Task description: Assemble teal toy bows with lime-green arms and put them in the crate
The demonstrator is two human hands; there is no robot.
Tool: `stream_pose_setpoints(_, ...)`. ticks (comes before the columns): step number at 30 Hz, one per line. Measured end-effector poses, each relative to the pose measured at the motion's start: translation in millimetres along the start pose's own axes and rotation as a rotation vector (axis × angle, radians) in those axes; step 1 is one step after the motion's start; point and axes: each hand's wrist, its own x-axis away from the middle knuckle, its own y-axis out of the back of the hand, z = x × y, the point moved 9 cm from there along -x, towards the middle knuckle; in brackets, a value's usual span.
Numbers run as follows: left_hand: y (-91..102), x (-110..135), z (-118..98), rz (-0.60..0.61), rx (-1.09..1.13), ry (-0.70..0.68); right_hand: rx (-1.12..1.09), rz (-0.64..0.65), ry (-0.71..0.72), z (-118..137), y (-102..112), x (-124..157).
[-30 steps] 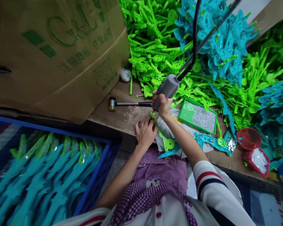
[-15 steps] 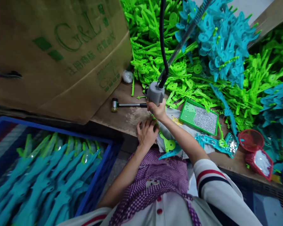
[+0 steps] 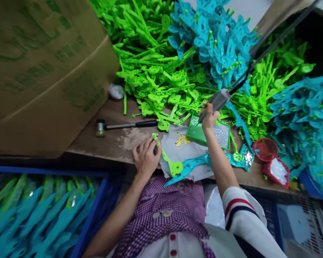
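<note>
My right hand (image 3: 210, 120) is wrapped round a grey electric screwdriver (image 3: 219, 100) on a cable. Its tip points down over the left half of a green perforated tray (image 3: 195, 130) of small silvery screws (image 3: 222, 134). At the bench edge, my left hand (image 3: 146, 156) has curled fingers against the upper end of a lime-green plastic part (image 3: 165, 157); something small and dark shows by its fingertips. The part's round end meets a long teal plastic piece (image 3: 190, 165) lying on a grey cloth (image 3: 174, 145) with a yellow cartoon print.
A mallet (image 3: 126, 124) lies left of the cloth. Green parts (image 3: 150, 71) and teal parts (image 3: 212, 39) are heaped behind. At right stand a red bowl (image 3: 266, 148) and a red container (image 3: 278, 172). A carton (image 3: 48, 89) and a blue crate (image 3: 97, 200) flank the left.
My right hand has swung the screwdriver from beside the mallet handle rightward to the screw tray, tilting it. My left hand stays by the green part. The camera view has shifted right.
</note>
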Motion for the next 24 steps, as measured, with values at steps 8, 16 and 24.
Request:
stream_pose_setpoints(8, 0.0, -1, 3, -0.005, 0.003, 0.014, 0.017, 0.035, -0.004, -27, 2, -6)
stream_pose_setpoints(16, 0.5, 1, 1, -0.005, -0.007, 0.011, 0.004, 0.023, 0.018, -27, 2, -5)
stream_pose_setpoints(24, 18.4, 5, -1, -0.071, 0.105, -0.03, -0.187, -0.078, 0.025, 27, 23, 6)
